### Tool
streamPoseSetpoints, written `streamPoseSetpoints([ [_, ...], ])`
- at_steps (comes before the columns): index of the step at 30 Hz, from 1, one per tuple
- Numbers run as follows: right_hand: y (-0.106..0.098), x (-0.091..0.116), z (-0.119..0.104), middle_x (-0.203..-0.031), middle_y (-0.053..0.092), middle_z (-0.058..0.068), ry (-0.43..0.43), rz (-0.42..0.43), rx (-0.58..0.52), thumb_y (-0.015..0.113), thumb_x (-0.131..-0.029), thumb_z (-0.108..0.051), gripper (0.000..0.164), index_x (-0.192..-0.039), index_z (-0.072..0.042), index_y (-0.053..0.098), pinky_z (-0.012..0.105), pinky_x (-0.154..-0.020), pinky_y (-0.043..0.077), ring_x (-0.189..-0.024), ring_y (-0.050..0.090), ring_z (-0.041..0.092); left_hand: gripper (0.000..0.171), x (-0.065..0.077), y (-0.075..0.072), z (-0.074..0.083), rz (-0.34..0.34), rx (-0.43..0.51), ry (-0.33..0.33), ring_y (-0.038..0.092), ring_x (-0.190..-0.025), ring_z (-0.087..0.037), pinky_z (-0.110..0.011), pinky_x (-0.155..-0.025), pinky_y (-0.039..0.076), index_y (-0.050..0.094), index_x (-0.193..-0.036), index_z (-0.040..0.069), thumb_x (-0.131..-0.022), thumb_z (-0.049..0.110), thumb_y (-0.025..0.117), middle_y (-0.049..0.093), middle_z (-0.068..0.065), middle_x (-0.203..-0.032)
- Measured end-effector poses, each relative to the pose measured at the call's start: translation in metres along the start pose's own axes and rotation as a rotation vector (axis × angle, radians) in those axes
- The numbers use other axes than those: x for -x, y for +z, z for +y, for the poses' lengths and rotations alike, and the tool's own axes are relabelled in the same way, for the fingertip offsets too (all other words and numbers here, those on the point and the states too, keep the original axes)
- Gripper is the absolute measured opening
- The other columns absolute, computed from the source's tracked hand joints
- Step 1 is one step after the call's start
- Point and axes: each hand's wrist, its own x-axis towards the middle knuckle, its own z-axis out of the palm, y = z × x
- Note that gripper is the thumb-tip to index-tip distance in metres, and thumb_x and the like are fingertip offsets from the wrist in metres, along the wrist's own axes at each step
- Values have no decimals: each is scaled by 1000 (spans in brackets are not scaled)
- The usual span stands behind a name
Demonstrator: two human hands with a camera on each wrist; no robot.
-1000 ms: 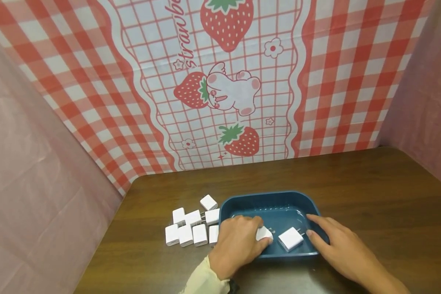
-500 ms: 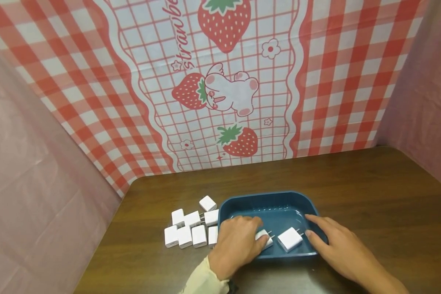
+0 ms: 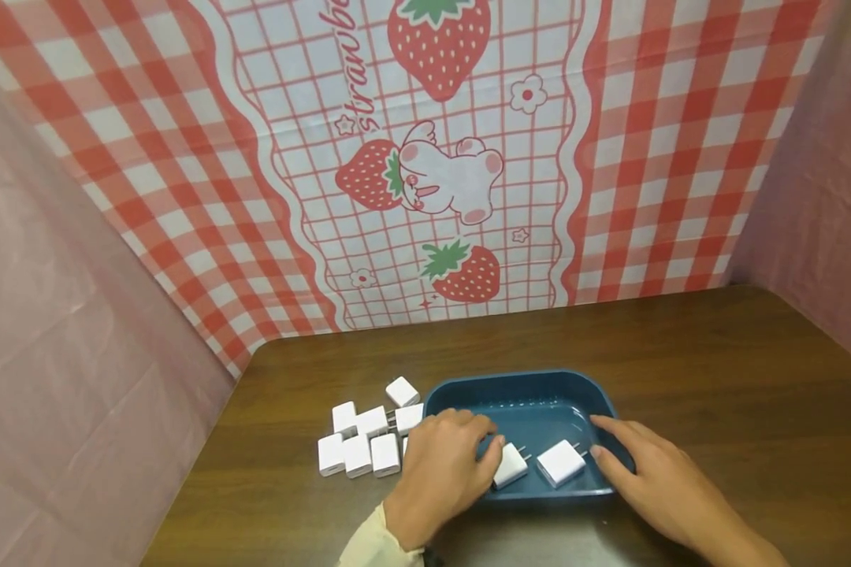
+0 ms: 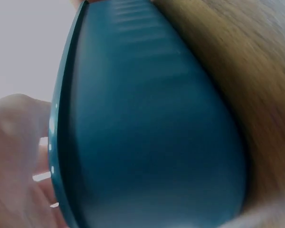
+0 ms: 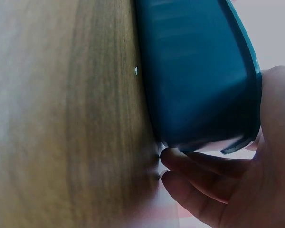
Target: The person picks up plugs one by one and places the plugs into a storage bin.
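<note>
A blue plastic tray (image 3: 525, 390) stands on the wooden table, with two white plug-in chargers in it. One charger (image 3: 562, 463) lies towards the right, prongs pointing right. The other charger (image 3: 512, 466) lies beside it, next to my left thumb. My left hand (image 3: 440, 468) hovers over the tray's left end with loosely bent fingers and a gap between thumb and forefinger, holding nothing. My right hand (image 3: 663, 480) holds the tray's right end, thumb over the rim; in the right wrist view its fingers (image 5: 194, 178) lie along the outer wall. The left wrist view mostly shows the tray's side (image 4: 147, 114).
Several white chargers (image 3: 358, 455) lie in a loose cluster on the table (image 3: 269, 504), left of the tray. A single charger (image 3: 402, 391) sits a little behind them. A checked strawberry cloth (image 3: 468, 276) hangs behind the table, with pink cloth (image 3: 78, 354) at the left.
My left hand has let go of the charger, which now lies in the tray, and has drawn back slightly to the left. The right hand has stayed at the tray's right end.
</note>
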Motion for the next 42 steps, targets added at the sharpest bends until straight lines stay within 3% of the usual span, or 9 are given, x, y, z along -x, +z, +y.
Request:
streamPoseSetpoints([
  [8,-1,0,-1,-130,50,16,-26,19,-13,43,-89,-59,62,-132,-14,49,63,-85,36,-115,48,38,16,2,-13,-19,173,68,-10,49,-57,-4,-26,-51,41,69,-73,21,-83,30,59,59,13,-65],
  [14,1,0,-1,-130,49,18,16,-36,-4,42,-88,-61,66,-133,-14,48,64,-83,36,-114,48,38,12,7,-22,-40,265,79,22,49,-57,-7,-26,-50,41,66,-72,19,-81,26,61,57,10,-66],
  [20,1,-2,0,-133,46,22,59,-95,1,42,-87,-63,70,-135,-12,45,64,-82,36,-114,46,41,12,13,-30,-57,262,69,7,50,-59,-5,-24,-52,42,65,-73,19,-82,24,60,59,10,-67],
  [31,1,-1,-1,-131,48,20,18,-38,3,42,-88,-61,66,-134,-14,47,65,-82,37,-114,48,39,8,38,-34,-84,191,-9,-144,54,-60,-4,-27,-49,42,66,-74,22,-79,26,63,59,14,-68],
  [42,2,-1,-2,-131,48,21,34,-28,3,44,-87,-61,66,-133,-13,48,64,-82,37,-114,48,40,5,59,-35,-101,117,-129,-222,55,-58,-9,-30,-49,41,65,-70,24,-75,26,65,58,14,-67],
])
